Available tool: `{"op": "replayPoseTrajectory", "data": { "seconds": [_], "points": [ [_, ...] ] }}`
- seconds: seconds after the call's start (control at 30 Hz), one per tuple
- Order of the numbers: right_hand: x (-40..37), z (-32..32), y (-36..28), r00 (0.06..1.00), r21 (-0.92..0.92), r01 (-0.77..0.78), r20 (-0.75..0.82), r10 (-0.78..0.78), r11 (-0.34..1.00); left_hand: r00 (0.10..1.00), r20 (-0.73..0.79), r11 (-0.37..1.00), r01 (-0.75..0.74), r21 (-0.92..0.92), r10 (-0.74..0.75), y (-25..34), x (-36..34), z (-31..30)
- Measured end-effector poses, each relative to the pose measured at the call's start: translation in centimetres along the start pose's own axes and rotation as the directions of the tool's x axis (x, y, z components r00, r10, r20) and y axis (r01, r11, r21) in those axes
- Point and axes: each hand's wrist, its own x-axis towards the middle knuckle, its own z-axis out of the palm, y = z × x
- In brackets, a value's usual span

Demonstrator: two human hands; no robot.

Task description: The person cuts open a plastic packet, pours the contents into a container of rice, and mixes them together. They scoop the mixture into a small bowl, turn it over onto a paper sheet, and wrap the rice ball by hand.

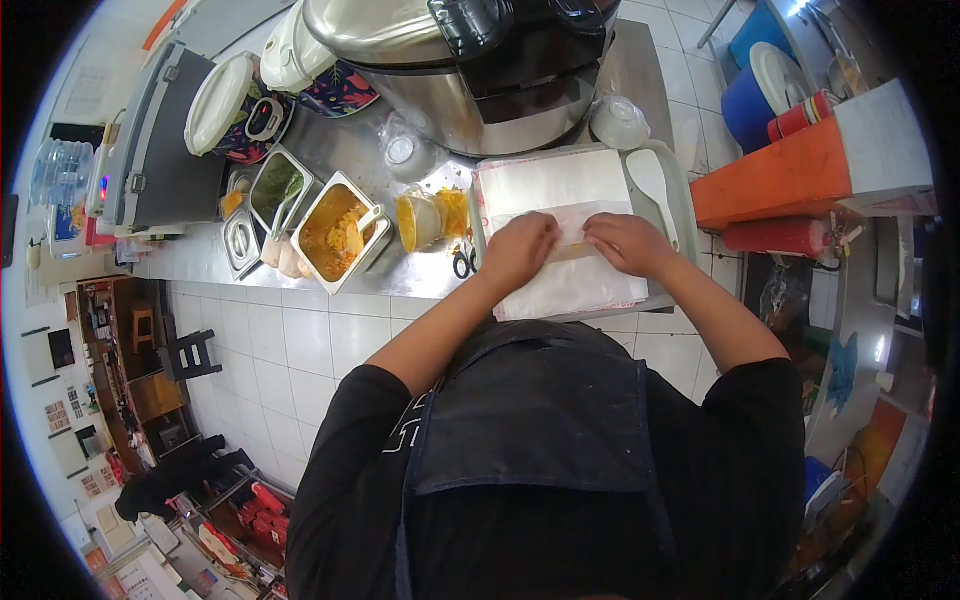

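Note:
A stack of white wrapping paper sheets (545,185) with red print at the edges lies on a pale tray (662,300) in front of me. Both hands work at a folded band of paper (572,222) across the middle of the stack. My left hand (522,248) has its fingers curled down on the band's left end. At the right end, my right hand (628,243) pinches the paper between thumb and fingers. What the fold encloses is hidden. A white rice paddle (655,190) rests along the tray's right side, close to my right hand.
A big steel cooker (400,75) stands behind the tray. Left of it are metal pans of yellow filling (325,240) and greens (275,185), a yellow-stained container (420,220) and scissors (464,263). Plastic-wrapped bowls (405,157) sit near the cooker. An orange ledge (770,175) rises at right.

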Motion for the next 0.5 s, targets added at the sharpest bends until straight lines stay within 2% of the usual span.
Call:
{"op": "replayPoseTrajectory", "data": {
  "seconds": [0.1, 0.2, 0.3, 0.4, 0.5],
  "points": [
    [0.4, 0.6, 0.8, 0.951, 0.160, -0.288, -0.069, 0.302, 0.944, 0.967, 0.005, 0.963, 0.253, -0.090, -0.253, -2.5, 0.9, 0.3],
    [1.4, -0.2, 0.0, 0.783, 0.442, -0.585, 0.090, 0.615, 0.680, 0.936, 0.122, 0.944, 0.331, 0.012, -0.330, -1.6, 1.3, -0.9],
    [1.4, -0.1, 0.2, 0.856, 0.076, -0.503, -0.098, 0.508, 0.861, 0.936, 0.073, 0.900, 0.307, 0.311, -0.344, 0.4, 1.6, -2.2],
    [1.5, -0.4, 0.0, 0.876, -0.140, -0.475, -0.170, 0.451, 0.869, 0.990, -0.025, 0.861, 0.132, 0.491, -0.137, -0.1, 1.8, -2.5],
    [1.9, -1.3, 0.0, 0.916, -0.281, -0.400, -0.143, 0.374, 0.873, 0.962, 0.099, 0.797, 0.152, 0.584, -0.255, 0.7, 2.5, -3.5]
  ]
}}
